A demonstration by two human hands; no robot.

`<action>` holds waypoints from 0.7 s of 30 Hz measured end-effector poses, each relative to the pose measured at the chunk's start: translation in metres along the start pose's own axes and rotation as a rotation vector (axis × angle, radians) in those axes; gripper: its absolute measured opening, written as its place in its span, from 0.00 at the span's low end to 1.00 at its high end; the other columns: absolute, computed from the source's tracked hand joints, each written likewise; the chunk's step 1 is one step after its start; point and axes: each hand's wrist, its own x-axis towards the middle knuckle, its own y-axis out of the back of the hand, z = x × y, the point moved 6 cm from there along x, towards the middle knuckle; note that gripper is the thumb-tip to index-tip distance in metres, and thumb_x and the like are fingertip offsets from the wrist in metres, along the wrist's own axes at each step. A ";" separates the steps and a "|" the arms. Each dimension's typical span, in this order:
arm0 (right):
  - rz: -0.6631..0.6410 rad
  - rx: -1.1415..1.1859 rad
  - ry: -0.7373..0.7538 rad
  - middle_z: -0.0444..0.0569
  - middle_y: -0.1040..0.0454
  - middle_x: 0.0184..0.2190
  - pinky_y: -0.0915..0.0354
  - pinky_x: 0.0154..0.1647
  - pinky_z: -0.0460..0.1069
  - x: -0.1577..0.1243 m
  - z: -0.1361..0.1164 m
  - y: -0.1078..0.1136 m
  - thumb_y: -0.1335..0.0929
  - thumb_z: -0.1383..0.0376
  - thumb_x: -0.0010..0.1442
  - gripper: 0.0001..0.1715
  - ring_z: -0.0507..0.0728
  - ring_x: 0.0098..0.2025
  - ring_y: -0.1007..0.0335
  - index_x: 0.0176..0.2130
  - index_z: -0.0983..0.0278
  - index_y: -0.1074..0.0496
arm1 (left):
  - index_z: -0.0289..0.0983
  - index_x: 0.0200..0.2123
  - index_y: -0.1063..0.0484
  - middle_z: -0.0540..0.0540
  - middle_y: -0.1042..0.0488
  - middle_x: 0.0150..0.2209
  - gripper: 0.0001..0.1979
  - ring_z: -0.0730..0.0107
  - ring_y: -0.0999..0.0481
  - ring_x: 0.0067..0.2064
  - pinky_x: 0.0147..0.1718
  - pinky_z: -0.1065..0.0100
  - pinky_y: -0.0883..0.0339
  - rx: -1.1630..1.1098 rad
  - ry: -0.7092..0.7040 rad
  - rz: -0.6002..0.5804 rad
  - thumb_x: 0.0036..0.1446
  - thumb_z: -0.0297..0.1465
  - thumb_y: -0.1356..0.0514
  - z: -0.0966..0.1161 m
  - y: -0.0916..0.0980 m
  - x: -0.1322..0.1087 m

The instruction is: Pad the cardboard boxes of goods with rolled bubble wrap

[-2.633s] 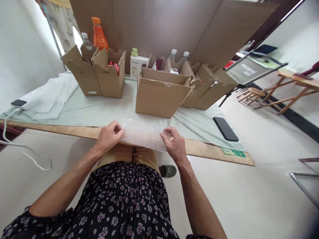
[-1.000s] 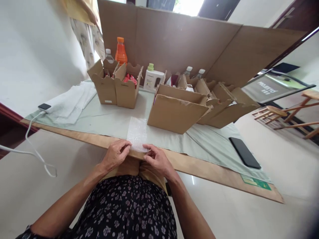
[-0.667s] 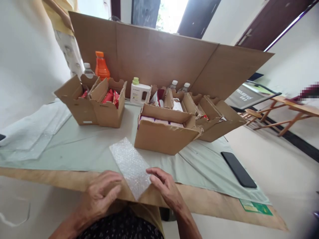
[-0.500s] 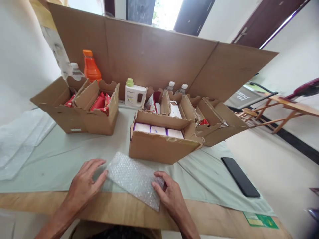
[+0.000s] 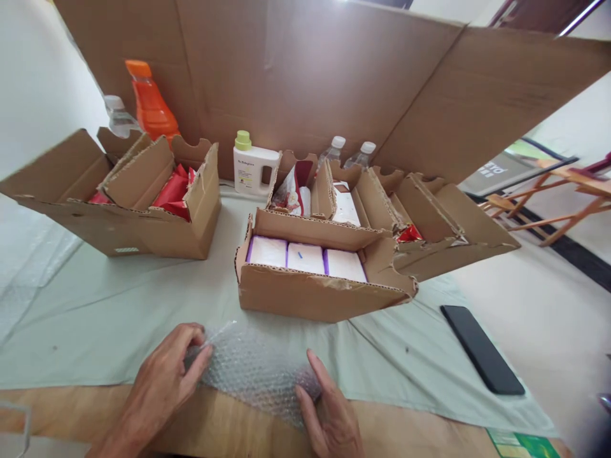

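Note:
A clear piece of bubble wrap (image 5: 252,369) lies between my hands at the front of the cloth-covered table. My left hand (image 5: 174,369) has its curved fingers and thumb around the wrap's left end. On the right, my right hand (image 5: 329,404) holds the other end loosely, with the wrap between thumb and index finger. Just behind the wrap stands an open cardboard box (image 5: 296,296) with three white, purple-edged packs (image 5: 305,257) in it.
Divided cardboard boxes with red packets stand at left (image 5: 157,235) and back right (image 5: 382,197). Behind are an orange bottle (image 5: 155,105), a white jug (image 5: 252,168) and a tall cardboard panel (image 5: 305,76). A black phone (image 5: 482,350) lies at right.
The view has moved closer and tilted down. My left hand has closed onto the wrap's left end, which it was beside before. The wrap's near edge now sits lower in view.

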 end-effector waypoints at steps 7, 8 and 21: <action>0.230 0.095 0.062 0.51 0.17 0.51 0.18 0.49 0.58 0.022 -0.017 0.042 0.31 0.65 0.68 0.28 0.63 0.48 0.16 0.65 0.49 0.30 | 0.47 0.65 0.37 0.48 0.18 0.34 0.30 0.61 0.17 0.33 0.32 0.64 0.21 -0.541 0.164 -0.068 0.62 0.44 0.37 0.001 0.019 -0.019; 0.257 0.124 0.098 0.51 0.17 0.51 0.18 0.49 0.58 0.034 -0.022 0.055 0.30 0.66 0.67 0.26 0.62 0.48 0.16 0.63 0.50 0.29 | 0.49 0.66 0.38 0.48 0.18 0.36 0.30 0.61 0.16 0.35 0.34 0.63 0.20 -0.576 0.151 -0.040 0.62 0.42 0.36 0.010 0.027 -0.018; 0.043 -0.030 0.414 0.45 0.17 0.36 0.31 0.40 0.49 0.253 -0.062 0.173 0.32 0.74 0.60 0.14 0.53 0.37 0.23 0.37 0.60 0.18 | 0.39 0.33 0.18 0.51 0.25 0.23 0.12 0.68 0.28 0.26 0.30 0.65 0.31 -0.088 -0.455 0.030 0.55 0.26 0.43 0.186 0.080 0.146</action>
